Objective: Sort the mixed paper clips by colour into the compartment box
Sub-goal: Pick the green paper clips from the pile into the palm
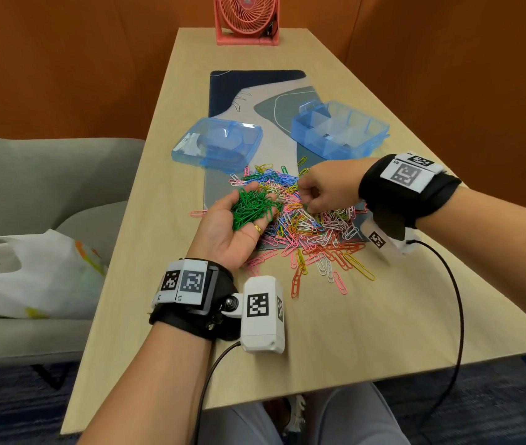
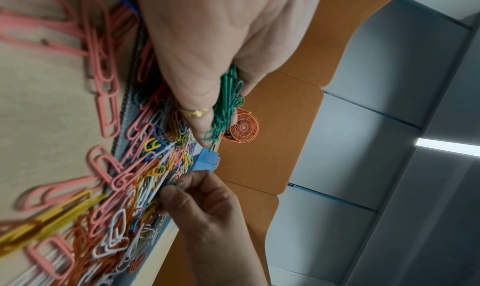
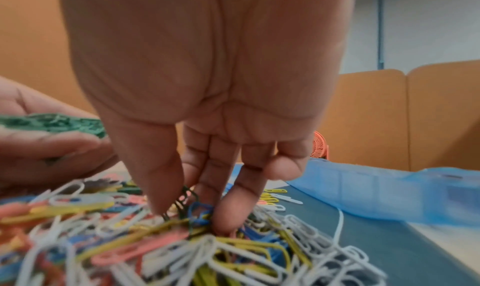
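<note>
My left hand point(image 1: 260, 200) lies palm up at the pile's left edge, its fingers cupped round a bunch of green paper clips point(image 1: 250, 210), which also show in the left wrist view point(image 2: 226, 103). The mixed pile of paper clips point(image 1: 313, 226) spreads over the mat's near end. My right hand point(image 1: 305, 200) reaches down into the pile, and its thumb and fingers pinch a green clip point(image 2: 176, 184), seen dark green in the right wrist view point(image 3: 187, 198). The blue compartment box point(image 1: 340, 131) stands open behind the pile to the right; I see no clips in it.
The box's blue lid point(image 1: 219, 144) lies behind the pile to the left. A patterned desk mat point(image 1: 255, 91) runs down the table. At the far end stands a pink fan point(image 1: 247, 19). A white plastic bag point(image 1: 30, 271) sits on the grey sofa at left.
</note>
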Demonstrator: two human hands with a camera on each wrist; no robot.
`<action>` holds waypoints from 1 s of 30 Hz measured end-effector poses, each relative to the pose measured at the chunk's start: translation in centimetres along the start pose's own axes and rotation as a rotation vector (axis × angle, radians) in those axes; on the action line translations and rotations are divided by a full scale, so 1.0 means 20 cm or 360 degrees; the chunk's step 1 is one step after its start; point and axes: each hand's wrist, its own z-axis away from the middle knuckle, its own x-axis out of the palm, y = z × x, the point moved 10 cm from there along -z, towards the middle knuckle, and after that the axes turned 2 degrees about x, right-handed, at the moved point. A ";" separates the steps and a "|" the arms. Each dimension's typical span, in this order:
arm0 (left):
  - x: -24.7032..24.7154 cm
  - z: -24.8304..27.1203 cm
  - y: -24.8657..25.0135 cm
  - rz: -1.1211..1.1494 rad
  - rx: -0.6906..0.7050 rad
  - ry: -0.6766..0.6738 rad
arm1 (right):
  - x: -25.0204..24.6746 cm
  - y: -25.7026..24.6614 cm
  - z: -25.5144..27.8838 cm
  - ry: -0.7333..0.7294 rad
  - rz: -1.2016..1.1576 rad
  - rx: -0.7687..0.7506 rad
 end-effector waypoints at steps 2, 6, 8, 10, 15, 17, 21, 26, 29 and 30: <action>0.00 0.00 0.00 0.0001 -0.0003 0.0003 | -0.02 0.00 0.00 0.0019 -0.0092 -0.0003; 0.00 0.00 -0.01 0.0009 -0.0008 -0.0004 | -0.05 0.03 0.01 0.0015 -0.0391 0.0020; 0.00 0.00 -0.01 -0.0003 -0.0006 -0.0001 | -0.04 0.03 0.01 -0.0033 -0.0601 0.0023; -0.01 0.00 -0.01 -0.0005 -0.0003 0.0002 | -0.05 0.02 0.02 -0.0033 -0.0669 0.0019; -0.01 0.00 -0.01 -0.0022 -0.0005 -0.0003 | -0.11 0.02 0.02 0.0063 -0.0780 0.0008; -0.01 -0.01 -0.01 -0.0031 -0.0012 0.0000 | -0.16 0.00 0.03 0.0148 -0.0881 -0.0012; 0.00 -0.01 -0.02 -0.0009 -0.0033 -0.0002 | -0.25 -0.13 0.05 0.0302 -0.0967 -0.0125; 0.02 0.00 -0.03 0.0119 -0.0073 -0.0066 | -0.28 -0.31 0.06 0.0329 -0.0858 -0.0273; 0.02 0.00 -0.03 0.0132 -0.0071 -0.0053 | -0.29 -0.31 0.06 0.0358 -0.0820 -0.0254; 0.02 0.00 -0.03 0.0124 -0.0070 -0.0046 | -0.30 -0.29 0.06 0.0383 -0.0820 -0.0233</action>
